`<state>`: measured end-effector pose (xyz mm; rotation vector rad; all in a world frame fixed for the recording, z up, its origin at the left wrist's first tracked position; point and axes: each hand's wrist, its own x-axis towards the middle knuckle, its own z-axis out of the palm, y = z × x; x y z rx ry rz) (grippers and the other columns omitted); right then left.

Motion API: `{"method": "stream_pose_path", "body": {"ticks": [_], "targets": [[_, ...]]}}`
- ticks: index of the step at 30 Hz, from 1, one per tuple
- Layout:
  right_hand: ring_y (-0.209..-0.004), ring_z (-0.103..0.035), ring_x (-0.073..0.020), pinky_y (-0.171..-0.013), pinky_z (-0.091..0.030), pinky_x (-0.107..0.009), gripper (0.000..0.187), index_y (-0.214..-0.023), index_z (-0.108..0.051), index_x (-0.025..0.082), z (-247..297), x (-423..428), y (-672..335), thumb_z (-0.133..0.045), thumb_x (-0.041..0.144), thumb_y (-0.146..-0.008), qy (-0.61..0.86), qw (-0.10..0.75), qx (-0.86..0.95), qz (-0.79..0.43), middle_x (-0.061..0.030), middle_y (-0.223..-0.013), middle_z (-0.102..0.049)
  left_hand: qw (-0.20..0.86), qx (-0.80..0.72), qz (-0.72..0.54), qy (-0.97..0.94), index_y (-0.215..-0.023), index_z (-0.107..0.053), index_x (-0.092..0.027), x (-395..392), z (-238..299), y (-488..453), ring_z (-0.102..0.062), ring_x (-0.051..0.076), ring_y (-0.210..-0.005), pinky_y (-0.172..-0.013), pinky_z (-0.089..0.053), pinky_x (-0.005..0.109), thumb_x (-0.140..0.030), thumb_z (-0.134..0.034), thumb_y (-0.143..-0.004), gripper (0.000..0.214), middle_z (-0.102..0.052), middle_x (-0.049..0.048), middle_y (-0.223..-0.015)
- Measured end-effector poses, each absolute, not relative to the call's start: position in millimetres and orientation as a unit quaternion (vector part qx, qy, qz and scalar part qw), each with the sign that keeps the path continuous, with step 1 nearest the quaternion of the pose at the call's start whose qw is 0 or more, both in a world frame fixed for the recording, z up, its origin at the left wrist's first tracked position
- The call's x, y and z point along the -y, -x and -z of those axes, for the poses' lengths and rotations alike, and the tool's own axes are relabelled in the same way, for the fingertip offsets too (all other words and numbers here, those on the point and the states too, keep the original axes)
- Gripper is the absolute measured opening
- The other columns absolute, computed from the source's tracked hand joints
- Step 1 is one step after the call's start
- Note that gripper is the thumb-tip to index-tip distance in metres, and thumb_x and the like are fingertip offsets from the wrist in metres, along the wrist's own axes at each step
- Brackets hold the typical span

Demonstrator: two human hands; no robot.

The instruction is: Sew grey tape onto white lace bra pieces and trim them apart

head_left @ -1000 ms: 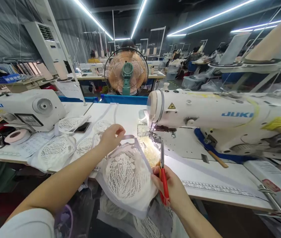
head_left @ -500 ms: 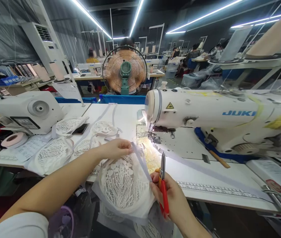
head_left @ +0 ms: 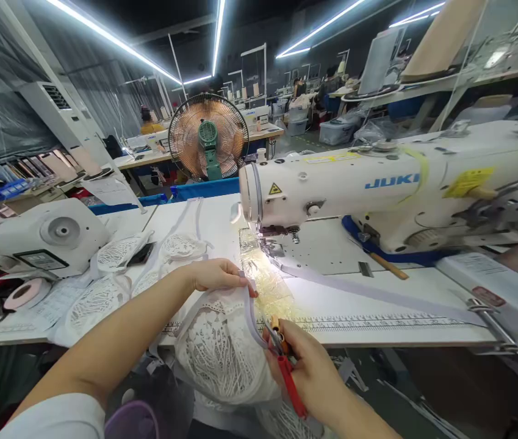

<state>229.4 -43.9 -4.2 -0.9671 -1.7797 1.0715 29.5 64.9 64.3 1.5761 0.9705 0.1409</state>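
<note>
My left hand (head_left: 219, 275) pinches the top end of a pale lavender edging strip (head_left: 252, 323) on a white lace bra cup (head_left: 217, 350). The cup hangs over the front edge of the table. My right hand (head_left: 316, 363) is closed round red-handled scissors (head_left: 291, 387), whose blades point up and left, close to the strip. Whether the blades touch the strip I cannot tell. The right fingertips lie at the cup's lower right edge. More lace (head_left: 286, 421) hangs below, partly hidden by my right hand.
A white sewing machine (head_left: 323, 189) stands behind my hands, its needle area lit. Another machine (head_left: 52, 235) is at left. Several lace cups (head_left: 98, 302) lie on the table. A ruler tape (head_left: 354, 322) runs along the front edge. A screwdriver-like wooden handle (head_left: 389, 266) lies beside the machine.
The scissors have tipped from upright to slanting left, down toward the strip. The strip now bows between my hands. The whole view has shifted and tilted.
</note>
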Motion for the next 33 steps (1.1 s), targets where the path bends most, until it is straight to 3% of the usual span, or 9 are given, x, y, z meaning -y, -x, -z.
{"method": "stream_pose_path", "body": {"ticks": [7,13,18,25,28,33], "targets": [[-0.055,-0.039,-0.0116,-0.049,-0.032,-0.021,0.013,-0.066,-0.044,0.021,16,49,-236,-0.051,0.011,-0.063,0.394,0.448,0.7,-0.393,0.0037,-0.061,-0.045,0.573,-0.467,-0.254,-0.623,-0.072,-0.071,-0.015,-36,-58,-29,-0.063,0.023,-0.092,-0.089,-0.042,0.035,-0.04,-0.071,-0.065,0.025,-0.071,0.0088,-0.084],[-0.062,-0.05,-0.015,-0.054,-0.039,-0.024,0.006,-0.072,-0.05,0.021,25,57,-235,-0.055,0.021,-0.068,0.404,0.432,0.647,-0.481,0.0001,-0.069,-0.054,0.521,-0.507,-0.346,-0.593,-0.068,-0.071,-0.016,-6,-58,-31,-0.063,0.019,-0.078,-0.082,-0.047,0.034,-0.036,-0.074,-0.062,0.022,-0.07,0.006,-0.076],[-0.067,-0.052,-0.0157,-0.057,-0.042,-0.025,0.013,-0.067,-0.044,0.022,27,61,-236,-0.056,0.027,-0.072,0.404,0.456,0.61,-0.507,-0.0014,-0.072,-0.056,0.496,-0.524,-0.384,-0.576,-0.07,-0.07,-0.015,8,-58,-31,-0.058,0.013,-0.061,-0.063,-0.049,0.028,-0.037,-0.074,-0.062,0.025,-0.065,0.0028,-0.066],[-0.067,-0.052,-0.0149,-0.056,-0.045,-0.026,0.016,-0.07,-0.045,0.022,18,64,-241,-0.062,0.023,-0.07,0.386,0.44,0.597,-0.549,-0.0021,-0.075,-0.058,0.46,-0.499,-0.397,-0.617,-0.072,-0.072,-0.016,21,-63,-26,-0.053,0.009,-0.056,-0.057,-0.046,0.023,-0.029,-0.074,-0.064,0.015,-0.058,-0.0008,-0.06],[-0.067,-0.051,-0.0148,-0.057,-0.043,-0.026,0.017,-0.069,-0.044,0.022,15,66,-241,-0.061,0.025,-0.07,0.388,0.434,0.598,-0.551,-0.0017,-0.075,-0.056,0.447,-0.48,-0.406,-0.637,-0.082,-0.071,-0.017,27,-61,-22,-0.054,0.009,-0.06,-0.057,-0.045,0.021,-0.023,-0.071,-0.067,0.016,-0.061,0.0006,-0.069],[-0.064,-0.051,-0.0149,-0.057,-0.042,-0.027,0.016,-0.071,-0.045,0.022,20,68,-242,-0.06,0.028,-0.07,0.407,0.415,0.601,-0.549,-0.0008,-0.072,-0.055,0.439,-0.473,-0.419,-0.638,-0.107,-0.062,-0.02,37,-54,-21,-0.054,0.011,-0.073,-0.065,-0.045,0.021,-0.017,-0.067,-0.07,0.038,-0.06,0.0012,-0.083]]}}
